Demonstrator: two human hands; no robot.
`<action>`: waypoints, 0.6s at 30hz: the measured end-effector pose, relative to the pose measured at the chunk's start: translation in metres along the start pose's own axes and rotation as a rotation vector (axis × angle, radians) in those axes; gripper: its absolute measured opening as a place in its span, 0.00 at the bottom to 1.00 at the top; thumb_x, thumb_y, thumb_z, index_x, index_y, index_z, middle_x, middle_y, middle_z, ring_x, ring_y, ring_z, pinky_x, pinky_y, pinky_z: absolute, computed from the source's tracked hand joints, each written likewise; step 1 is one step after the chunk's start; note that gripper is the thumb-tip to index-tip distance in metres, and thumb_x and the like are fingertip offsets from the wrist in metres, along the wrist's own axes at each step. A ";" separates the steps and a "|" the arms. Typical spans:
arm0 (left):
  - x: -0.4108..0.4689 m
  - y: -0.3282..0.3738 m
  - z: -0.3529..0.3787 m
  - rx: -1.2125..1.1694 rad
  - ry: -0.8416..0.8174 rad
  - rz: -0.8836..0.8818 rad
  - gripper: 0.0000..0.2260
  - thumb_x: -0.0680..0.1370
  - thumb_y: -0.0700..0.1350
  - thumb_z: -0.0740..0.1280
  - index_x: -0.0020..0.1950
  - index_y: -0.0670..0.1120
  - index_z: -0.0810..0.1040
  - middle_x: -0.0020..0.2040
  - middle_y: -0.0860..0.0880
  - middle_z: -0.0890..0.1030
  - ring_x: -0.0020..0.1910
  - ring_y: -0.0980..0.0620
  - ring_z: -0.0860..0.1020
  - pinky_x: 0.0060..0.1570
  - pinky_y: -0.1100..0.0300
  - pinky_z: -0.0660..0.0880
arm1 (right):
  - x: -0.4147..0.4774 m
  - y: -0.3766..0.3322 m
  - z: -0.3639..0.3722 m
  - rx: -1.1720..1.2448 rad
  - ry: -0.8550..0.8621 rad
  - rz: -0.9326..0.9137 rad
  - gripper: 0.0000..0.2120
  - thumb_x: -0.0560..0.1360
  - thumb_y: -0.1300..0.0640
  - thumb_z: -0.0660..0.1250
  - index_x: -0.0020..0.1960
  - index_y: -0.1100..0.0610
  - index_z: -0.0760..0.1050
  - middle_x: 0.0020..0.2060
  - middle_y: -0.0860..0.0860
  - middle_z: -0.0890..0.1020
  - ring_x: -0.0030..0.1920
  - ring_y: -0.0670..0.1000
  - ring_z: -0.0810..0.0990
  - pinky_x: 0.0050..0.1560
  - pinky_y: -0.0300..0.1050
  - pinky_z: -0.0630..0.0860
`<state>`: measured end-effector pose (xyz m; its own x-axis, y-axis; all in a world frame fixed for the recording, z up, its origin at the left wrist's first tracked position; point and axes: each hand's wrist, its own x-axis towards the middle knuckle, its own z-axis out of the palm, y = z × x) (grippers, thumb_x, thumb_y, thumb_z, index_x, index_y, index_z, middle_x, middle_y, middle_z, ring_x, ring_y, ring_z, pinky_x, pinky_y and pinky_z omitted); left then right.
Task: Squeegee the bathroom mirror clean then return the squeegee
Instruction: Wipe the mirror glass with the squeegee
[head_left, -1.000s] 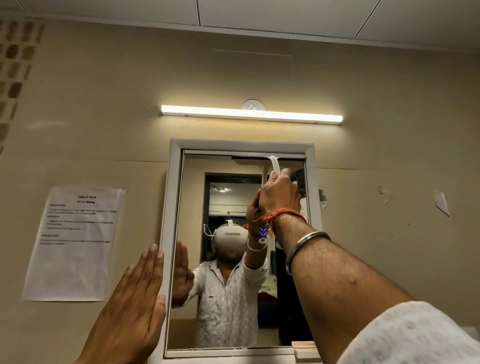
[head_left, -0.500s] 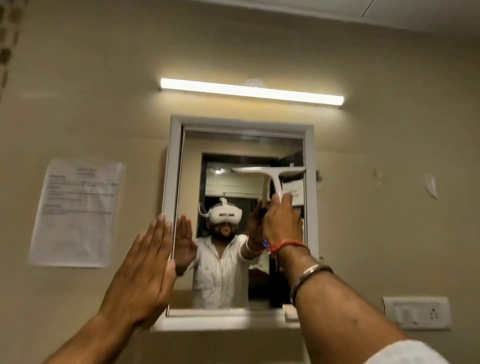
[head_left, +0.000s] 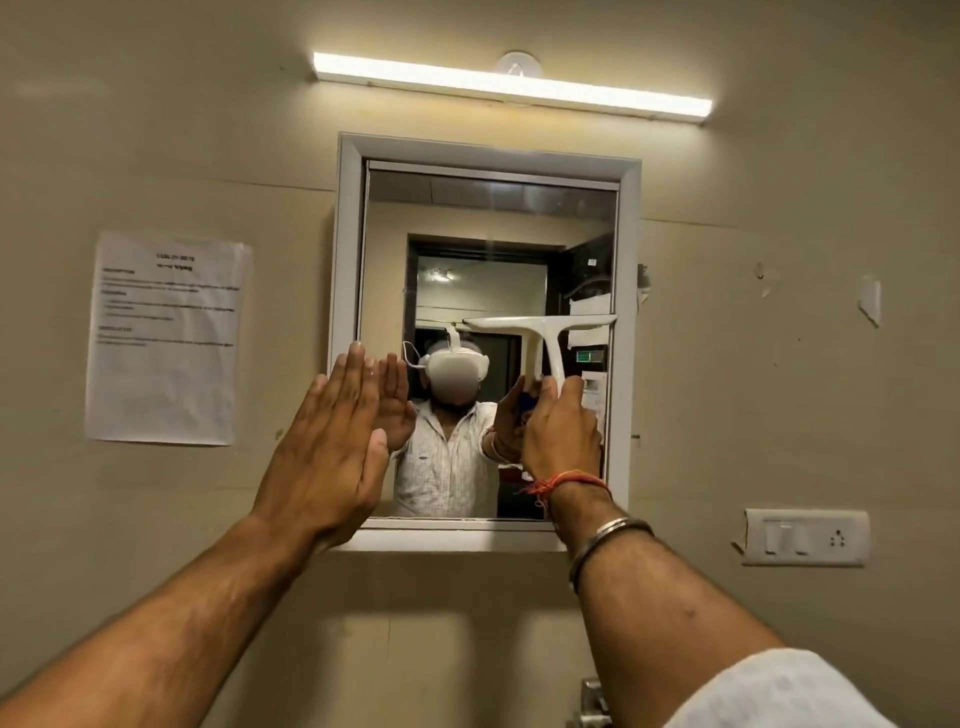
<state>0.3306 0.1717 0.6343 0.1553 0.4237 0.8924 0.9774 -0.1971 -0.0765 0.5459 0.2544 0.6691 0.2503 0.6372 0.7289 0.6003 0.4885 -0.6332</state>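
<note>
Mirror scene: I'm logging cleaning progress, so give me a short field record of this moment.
mirror: wall-mounted, white frame
squeegee: white, blade level at about mid-height, on the right half of the glass
right hand: gripping the squeegee handle from below
left hand: open and flat, at the mirror's lower left edge
tube light: lit, above the mirror
paper notice: on the wall left of the mirror
switch plate: on the wall to the lower right
stage: wiping under way, squeegee not yet returned

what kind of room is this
Most likely a small bathroom or washroom: a framed wall mirror under a tube light, a switch and socket plate, and plain painted walls.
</note>
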 end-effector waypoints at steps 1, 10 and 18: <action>0.000 0.001 0.001 -0.002 0.001 0.003 0.31 0.79 0.51 0.46 0.77 0.52 0.31 0.79 0.46 0.39 0.77 0.54 0.39 0.75 0.57 0.39 | -0.003 0.002 0.003 0.004 0.004 0.004 0.16 0.82 0.44 0.47 0.56 0.55 0.64 0.47 0.59 0.80 0.46 0.62 0.80 0.45 0.58 0.78; -0.007 0.006 0.011 -0.015 -0.033 -0.018 0.30 0.78 0.51 0.44 0.77 0.49 0.35 0.79 0.47 0.38 0.77 0.55 0.37 0.75 0.56 0.39 | -0.043 0.035 0.028 0.027 0.028 0.053 0.15 0.82 0.45 0.48 0.54 0.57 0.64 0.46 0.60 0.80 0.46 0.62 0.79 0.43 0.55 0.76; -0.015 0.008 0.018 -0.011 -0.071 -0.046 0.31 0.78 0.50 0.46 0.79 0.44 0.40 0.79 0.45 0.40 0.78 0.53 0.39 0.76 0.53 0.41 | -0.107 0.079 0.045 0.067 -0.021 0.132 0.13 0.82 0.45 0.49 0.54 0.55 0.64 0.41 0.55 0.78 0.41 0.59 0.78 0.39 0.53 0.77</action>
<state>0.3387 0.1798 0.6122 0.1207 0.4940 0.8611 0.9822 -0.1853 -0.0314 0.5320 0.2517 0.5290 0.3072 0.7105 0.6331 0.5108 0.4382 -0.7396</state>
